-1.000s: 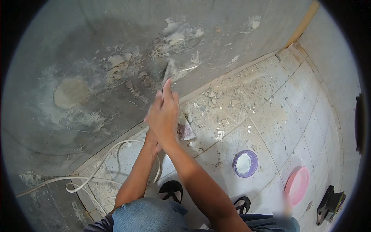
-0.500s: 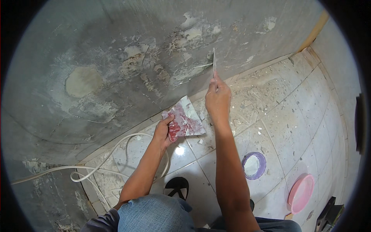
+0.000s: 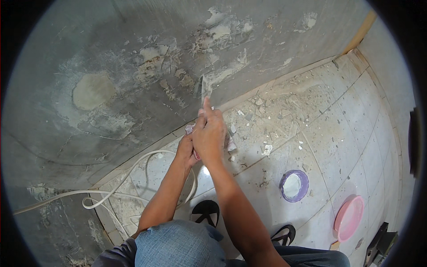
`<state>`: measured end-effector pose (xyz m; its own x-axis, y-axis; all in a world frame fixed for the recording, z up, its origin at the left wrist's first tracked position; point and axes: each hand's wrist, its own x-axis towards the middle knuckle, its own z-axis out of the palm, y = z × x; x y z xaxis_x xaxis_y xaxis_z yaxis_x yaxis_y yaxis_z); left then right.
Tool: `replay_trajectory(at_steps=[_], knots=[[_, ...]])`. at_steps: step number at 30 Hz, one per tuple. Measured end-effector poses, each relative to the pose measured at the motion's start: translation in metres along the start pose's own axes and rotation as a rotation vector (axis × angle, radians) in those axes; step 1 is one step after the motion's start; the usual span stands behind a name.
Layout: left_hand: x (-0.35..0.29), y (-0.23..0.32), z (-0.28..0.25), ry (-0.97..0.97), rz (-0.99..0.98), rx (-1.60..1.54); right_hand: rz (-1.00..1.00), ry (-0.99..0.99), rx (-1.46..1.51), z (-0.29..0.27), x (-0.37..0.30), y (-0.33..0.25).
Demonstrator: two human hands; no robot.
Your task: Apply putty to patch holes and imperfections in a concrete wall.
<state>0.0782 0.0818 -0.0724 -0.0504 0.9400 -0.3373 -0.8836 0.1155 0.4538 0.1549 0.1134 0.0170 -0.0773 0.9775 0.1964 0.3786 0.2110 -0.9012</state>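
Our right hand (image 3: 211, 135) is closed around a flat-bladed scraper (image 3: 205, 85), the index finger stretched along the blade, which points up at the grey wall (image 3: 147, 107). The blade is at the left end of a pale smear on that wall; we cannot tell whether its edge touches the surface. Our left hand (image 3: 185, 150) sits just below and beside the right one, gripping a red-and-white smeared sheet (image 3: 231, 143) by its near side. The right hand covers most of the sheet, so we see only bits of its edges.

On the tiled floor (image 3: 356, 133) chips and dust (image 3: 267, 107) lie scattered along the wall's foot. To the right of our forearms stands a purple-rimmed tub (image 3: 305, 187) with white paste inside, and farther right a pink basin (image 3: 349, 217). A white cable (image 3: 95, 205) loops to the left of our left forearm.
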Motion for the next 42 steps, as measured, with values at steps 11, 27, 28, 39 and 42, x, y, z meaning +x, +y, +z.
replay_trajectory(at_steps=[11, 27, 28, 39, 42], knots=[[-0.007, 0.010, -0.021, 0.237, -0.098, 0.133, 0.642, -0.401, 1.242, -0.050, -0.008, 0.003], [-0.017, 0.019, -0.021, 0.235, 0.006, 0.147, 0.859, -0.603, 1.301, -0.059, 0.035, 0.054], [-0.018, 0.019, -0.019, 0.231, 0.025, 0.156, 0.867, -0.617, 1.269, -0.061, 0.037, 0.052], [-0.019, 0.021, -0.019, 0.244, 0.110, 0.248, 0.969, -0.469, 1.232, -0.051, 0.039, -0.026], [-0.023, 0.022, -0.019, 0.281, 0.155, 0.208, 1.028, -0.323, 1.396, -0.033, 0.057, -0.049]])
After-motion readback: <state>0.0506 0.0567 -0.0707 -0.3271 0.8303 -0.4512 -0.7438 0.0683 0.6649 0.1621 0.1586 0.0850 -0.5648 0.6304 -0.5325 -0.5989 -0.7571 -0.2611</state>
